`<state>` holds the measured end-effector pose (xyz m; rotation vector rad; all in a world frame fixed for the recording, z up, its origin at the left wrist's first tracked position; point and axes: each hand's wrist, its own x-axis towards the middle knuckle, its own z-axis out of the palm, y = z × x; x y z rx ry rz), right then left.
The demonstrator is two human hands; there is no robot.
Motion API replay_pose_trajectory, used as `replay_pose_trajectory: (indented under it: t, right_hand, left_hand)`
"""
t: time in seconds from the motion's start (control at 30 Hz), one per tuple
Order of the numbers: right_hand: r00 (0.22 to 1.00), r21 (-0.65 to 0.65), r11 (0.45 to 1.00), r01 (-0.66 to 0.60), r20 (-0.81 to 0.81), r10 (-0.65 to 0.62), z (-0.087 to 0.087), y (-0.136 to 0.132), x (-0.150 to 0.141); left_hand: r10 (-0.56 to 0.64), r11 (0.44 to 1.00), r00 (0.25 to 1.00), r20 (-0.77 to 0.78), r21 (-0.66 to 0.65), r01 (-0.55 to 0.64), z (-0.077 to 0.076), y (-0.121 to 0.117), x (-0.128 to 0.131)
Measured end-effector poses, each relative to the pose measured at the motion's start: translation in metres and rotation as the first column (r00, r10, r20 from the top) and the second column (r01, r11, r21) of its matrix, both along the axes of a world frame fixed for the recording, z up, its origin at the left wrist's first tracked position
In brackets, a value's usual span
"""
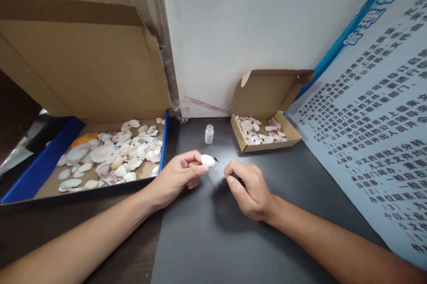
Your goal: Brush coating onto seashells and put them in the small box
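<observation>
My left hand (185,170) pinches a small white seashell (208,161) between thumb and fingers, above the grey tabletop. To its right, my right hand (248,186) is closed around a slim black tool (237,178); most of it is hidden in the fist, so its kind is unclear. A small dark tip (215,159) shows beside the shell's right edge; whether it belongs to that tool I cannot tell. Behind the shell, a small uncapped bottle (209,135) with a white label stands upright.
At left, an open blue-edged cardboard box (43,190) holds many loose shells (110,153), its lid raised. A smaller open cardboard box (273,144) with shells sits at the back right. A white wall panel (250,17) rises behind; a printed poster (373,110) borders the right side.
</observation>
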<state>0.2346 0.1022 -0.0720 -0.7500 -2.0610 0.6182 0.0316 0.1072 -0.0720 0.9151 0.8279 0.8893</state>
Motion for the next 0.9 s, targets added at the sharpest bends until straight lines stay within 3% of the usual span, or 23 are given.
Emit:
replay_pose_trajectory:
  t: [0.23,0.6,0.9]
  right_hand:
    - [0.982,0.067,0.981,-0.184,-0.04,0.187,-0.0004,-0.0024,-0.0026]
    - [0.984,0.05,0.986,-0.157,-0.075,0.16,-0.0002,-0.0022,-0.002]
    - [0.996,-0.062,0.998,-0.006,-0.085,0.0,-0.0005,0.0022,0.0016]
  left_hand:
    - [-0.029,0.999,1.0,0.0,0.029,0.029,-0.0032,0.0004,-0.0011]
    - [-0.09,0.992,0.993,-0.081,0.078,0.096,-0.0029,-0.0001,-0.0025]
    - [-0.077,0.995,0.993,-0.086,0.062,0.083,-0.0028,-0.0001,-0.0029]
